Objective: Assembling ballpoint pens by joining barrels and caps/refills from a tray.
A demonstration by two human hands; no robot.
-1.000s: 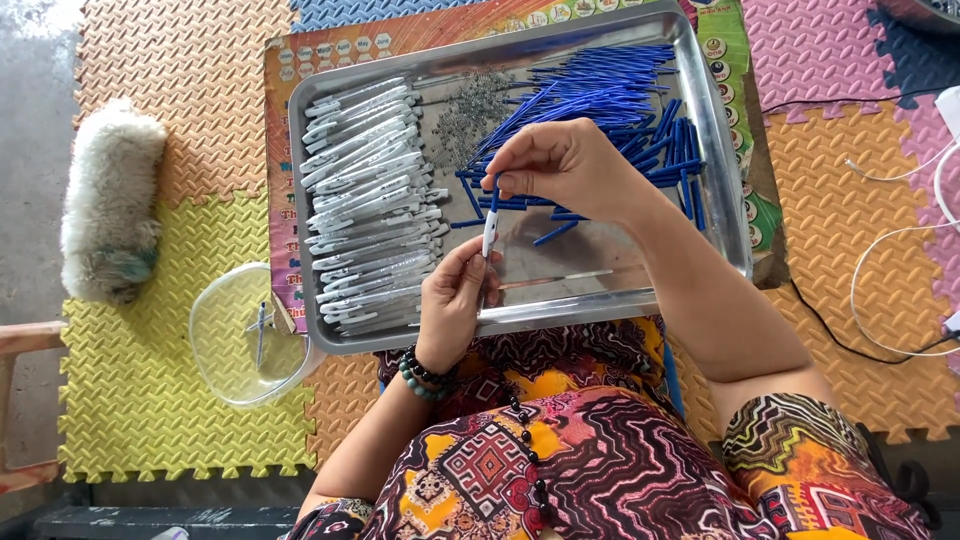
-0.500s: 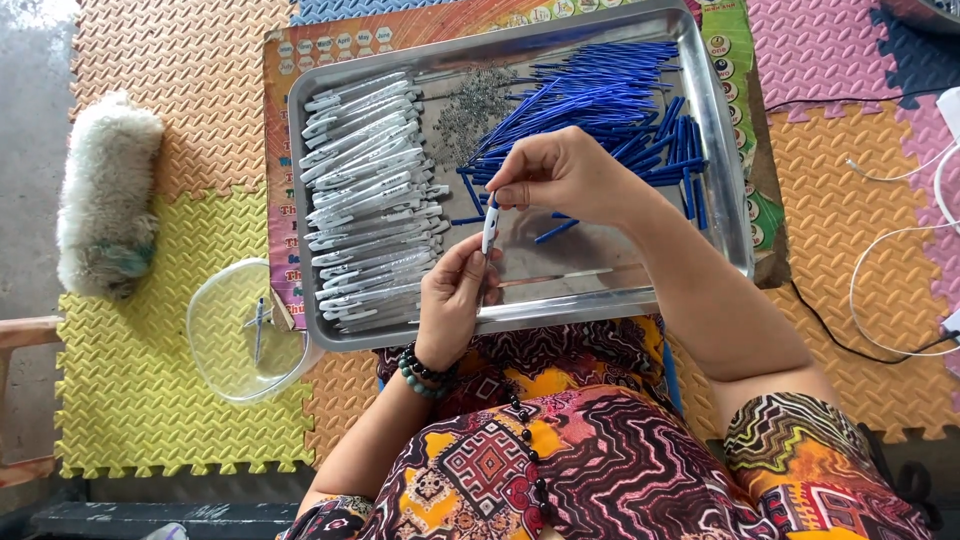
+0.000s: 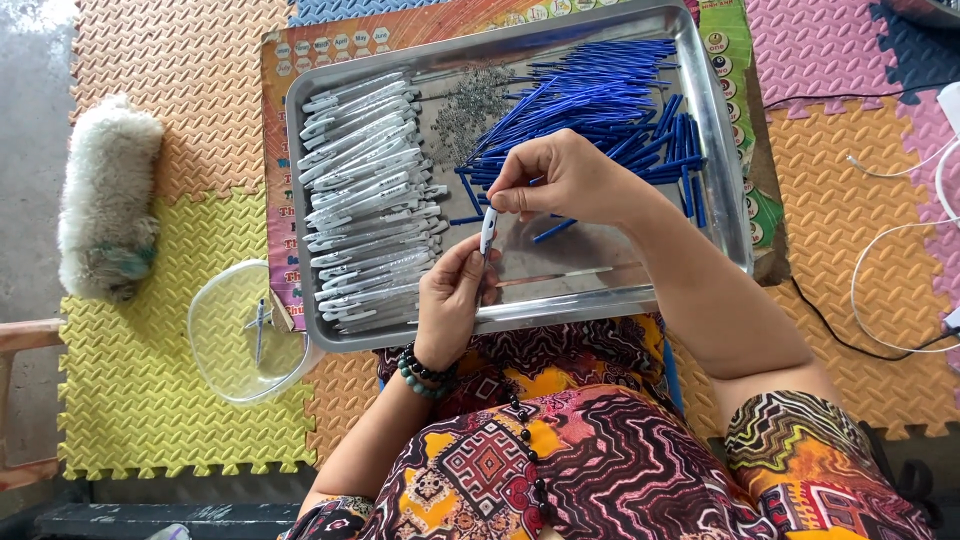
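Note:
My left hand [image 3: 452, 300] holds a white pen barrel [image 3: 487, 229] upright over the front of a metal tray [image 3: 722, 180]. My right hand [image 3: 565, 180] pinches the top of that same barrel from above. Inside the tray, several white pen barrels [image 3: 365, 195] lie stacked at the left, a heap of small metal springs [image 3: 470, 105] sits in the middle back, and several blue refill tubes [image 3: 600, 110] are piled at the right. One blue tube [image 3: 553, 231] lies loose just under my right hand.
A clear plastic bowl [image 3: 215, 355] with a finished pen in it sits left of the tray on the foam mats. A furry grey-white roll [image 3: 105, 200] lies far left. White and black cables [image 3: 880, 290] run at the right.
Both hands stay at the same spot over the tray. The fingers of my right hand have shifted slightly on the top of the barrel.

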